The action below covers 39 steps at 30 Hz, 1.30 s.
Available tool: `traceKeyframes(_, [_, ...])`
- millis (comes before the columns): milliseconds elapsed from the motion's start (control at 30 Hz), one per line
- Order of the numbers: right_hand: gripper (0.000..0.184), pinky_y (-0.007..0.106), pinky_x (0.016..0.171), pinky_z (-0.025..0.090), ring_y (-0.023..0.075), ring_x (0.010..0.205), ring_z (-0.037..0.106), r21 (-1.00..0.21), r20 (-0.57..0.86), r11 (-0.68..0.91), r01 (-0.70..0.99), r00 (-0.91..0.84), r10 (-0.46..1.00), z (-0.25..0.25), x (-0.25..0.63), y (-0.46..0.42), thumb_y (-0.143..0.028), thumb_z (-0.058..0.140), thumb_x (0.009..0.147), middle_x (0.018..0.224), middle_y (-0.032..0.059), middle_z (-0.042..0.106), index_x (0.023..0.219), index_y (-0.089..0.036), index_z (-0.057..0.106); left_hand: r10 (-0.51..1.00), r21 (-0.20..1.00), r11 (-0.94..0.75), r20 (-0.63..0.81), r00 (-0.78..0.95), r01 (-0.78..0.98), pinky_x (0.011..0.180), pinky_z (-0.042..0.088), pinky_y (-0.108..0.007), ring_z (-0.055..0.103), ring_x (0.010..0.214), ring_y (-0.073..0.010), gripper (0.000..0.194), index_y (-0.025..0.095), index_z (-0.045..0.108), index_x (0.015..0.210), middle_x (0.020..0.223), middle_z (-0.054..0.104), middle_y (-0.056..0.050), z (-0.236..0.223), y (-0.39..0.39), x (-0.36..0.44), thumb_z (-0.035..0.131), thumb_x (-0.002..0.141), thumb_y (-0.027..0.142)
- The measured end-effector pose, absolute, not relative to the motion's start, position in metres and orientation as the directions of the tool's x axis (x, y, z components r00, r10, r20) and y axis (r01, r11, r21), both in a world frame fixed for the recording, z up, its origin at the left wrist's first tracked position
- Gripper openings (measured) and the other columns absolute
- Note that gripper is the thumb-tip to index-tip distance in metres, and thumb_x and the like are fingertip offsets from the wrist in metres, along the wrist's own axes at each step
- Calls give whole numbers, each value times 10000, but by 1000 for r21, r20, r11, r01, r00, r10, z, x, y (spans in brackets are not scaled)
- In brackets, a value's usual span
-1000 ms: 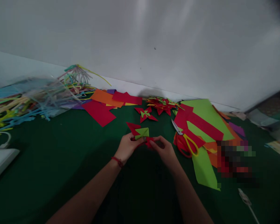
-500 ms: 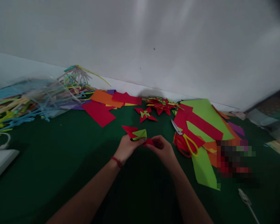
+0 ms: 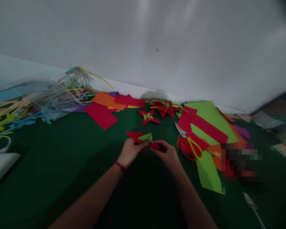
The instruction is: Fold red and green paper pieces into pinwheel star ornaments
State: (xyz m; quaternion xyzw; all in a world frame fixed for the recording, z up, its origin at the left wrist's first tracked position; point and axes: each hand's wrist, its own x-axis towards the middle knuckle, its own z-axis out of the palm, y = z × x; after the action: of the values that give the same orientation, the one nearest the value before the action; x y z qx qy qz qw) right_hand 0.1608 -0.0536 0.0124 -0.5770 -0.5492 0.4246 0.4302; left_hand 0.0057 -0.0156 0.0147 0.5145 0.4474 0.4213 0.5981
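Observation:
Both my hands meet over the green table (image 3: 62, 165) and pinch a folded red and green paper piece (image 3: 143, 137). My left hand (image 3: 131, 151), with a red band at the wrist, grips its left side with closed fingers. My right hand (image 3: 165, 154) is closed on its red right end. A finished red and green paper star (image 3: 148, 117) lies just beyond, with a heap of more stars (image 3: 166, 107) behind it.
Scissors with red and yellow handles (image 3: 189, 144) lie to the right on red and green paper sheets (image 3: 205, 127). Red and orange sheets (image 3: 107, 106) lie at the back left, beside a heap of coloured strips (image 3: 26, 105). A white device (image 3: 0, 163) sits at the left edge.
The folded piece has shifted slightly in my fingers, its green flap tipping right. My hands stay almost in place.

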Motion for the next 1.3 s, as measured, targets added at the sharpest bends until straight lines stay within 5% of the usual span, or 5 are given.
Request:
traceKeyframes(300, [98, 290, 663, 466, 157, 748, 551, -868, 337, 291, 404, 46, 941, 20, 161, -56, -220, 598, 721, 804, 20, 527, 812, -227, 633, 915, 988, 6, 58, 400, -157, 731, 462, -305, 591, 795, -187, 185, 149, 622, 801, 814, 635, -43, 30, -17, 0, 675, 641, 227])
traceKeyframes(667, [144, 297, 677, 458, 164, 779, 551, -749, 452, 388, 538, -14, 892, 24, 164, -61, -168, 596, 735, 819, 23, 538, 856, -241, 626, 875, 952, -263, 303, 378, -156, 744, 454, -289, 579, 796, -168, 39, 157, 648, 713, 843, 582, -53, 35, -20, -3, 654, 682, 180])
traceKeyframes(1000, [256, 362, 802, 459, 191, 912, 535, -716, 540, 433, 547, 42, 840, 24, 159, -61, -239, 632, 715, 969, 40, 514, 960, -269, 562, 942, 997, -51, 68, 328, -59, 684, 466, -294, 595, 775, -197, 215, 143, 605, 851, 825, 638, -50, 28, -16, 0, 644, 678, 264])
traceKeyframes(1300, [201, 318, 693, 458, 182, 837, 516, -687, 493, 345, 639, 61, 868, 17, 157, -58, -217, 562, 779, 868, 31, 520, 950, -296, 632, 959, 992, -66, 32, 282, 112, 657, 467, -289, 613, 767, -214, 236, 167, 641, 883, 743, 667, -35, 23, -16, 0, 643, 671, 272])
